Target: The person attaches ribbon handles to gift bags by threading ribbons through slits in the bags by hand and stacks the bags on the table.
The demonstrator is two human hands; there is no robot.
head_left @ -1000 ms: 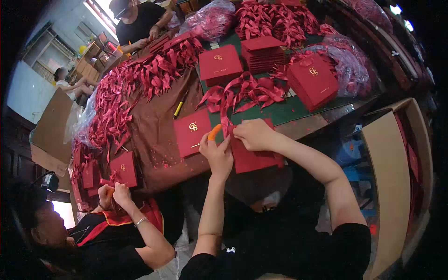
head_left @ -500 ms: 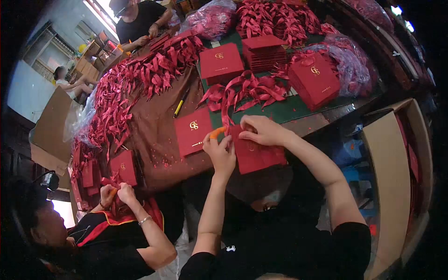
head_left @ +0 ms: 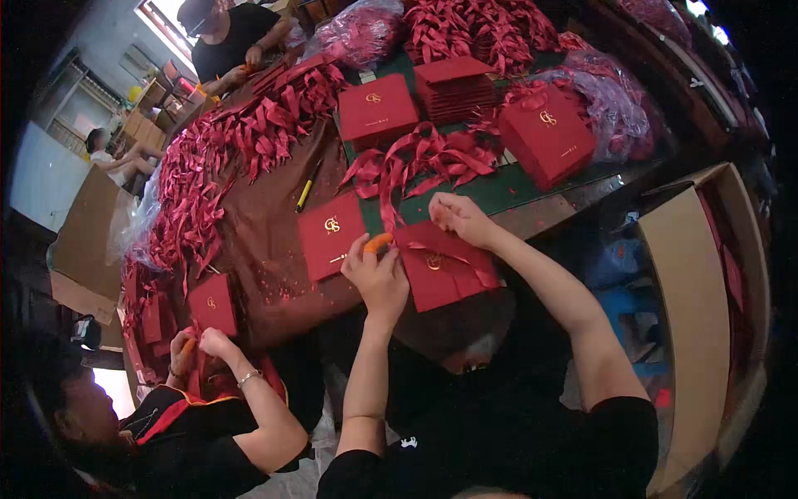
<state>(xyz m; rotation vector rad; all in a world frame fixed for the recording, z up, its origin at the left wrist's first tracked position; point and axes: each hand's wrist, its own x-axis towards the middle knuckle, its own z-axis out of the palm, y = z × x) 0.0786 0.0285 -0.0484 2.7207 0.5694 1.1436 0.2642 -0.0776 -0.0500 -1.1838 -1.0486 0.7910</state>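
My left hand [head_left: 376, 279], with an orange cover on one finger, pinches a red ribbon [head_left: 387, 204] at the upper left corner of a red bag [head_left: 440, 279]. The ribbon runs up to a loose heap of ribbons on the green mat. My right hand [head_left: 462, 220] is just above the bag's upper right edge, its fingers curled together; what they hold, if anything, is too small to tell. A ribbon strip lies across the bag's front. Left of my left hand lies another red bag with a gold logo [head_left: 326, 226].
Stacked red bags [head_left: 378, 108] and a leaning stack [head_left: 549, 137] stand farther back. A yellow marker [head_left: 305, 193] lies on the brown cloth. A co-worker [head_left: 241, 407] works at the lower left, another person [head_left: 237, 37] across the table. An open cardboard box [head_left: 690, 333] is at the right.
My right hand has lifted off the bag and moved up. A ribbon strip now shows across the bag's front. My left hand stays at the bag's corner. The whole view has shifted slightly.
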